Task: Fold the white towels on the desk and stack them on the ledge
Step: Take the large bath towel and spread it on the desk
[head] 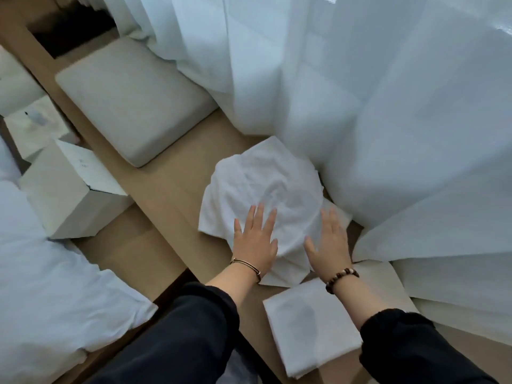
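A crumpled white towel (266, 189) lies spread on the brown wooden ledge (171, 189) near the curtain. My left hand (255, 242) rests flat on the towel's near left part, fingers straight and spread. My right hand (329, 242) lies flat on its near right part, fingers straight. A neatly folded white towel (307, 325) sits on the ledge just below my right wrist, apart from the crumpled one.
Sheer white curtains (360, 92) hang along the ledge's right side and drape onto it. A beige cushion (133, 101) sits farther along the ledge. White boxes (66, 195) stand to the left. White bedding (50, 286) fills the lower left.
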